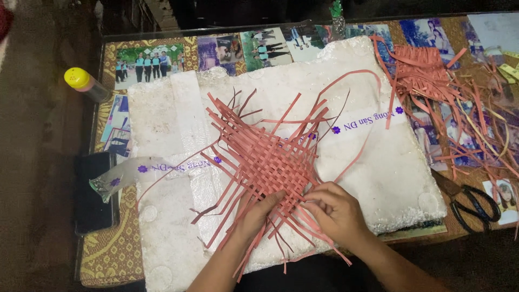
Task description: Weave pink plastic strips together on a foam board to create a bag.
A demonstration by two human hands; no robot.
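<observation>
Woven mat (265,159) of red strips: two hands' fingers (312,204) pinch its near edge.

Woven mat (267,159) of flat red-pink strips: tight plaited centre, loose strip ends fanning out on all sides, some curling upward. Lies flat on white foam board (162,108), toward its near edge, turned diagonal to board's sides

My table (111,254) stands under dim indoor light, its glass top laid over a gold-patterned cloth and a scatter of family photographs (146,62). Beyond its far edge the room falls into darkness; a dull brown floor (38,162) runs along the left.
</observation>
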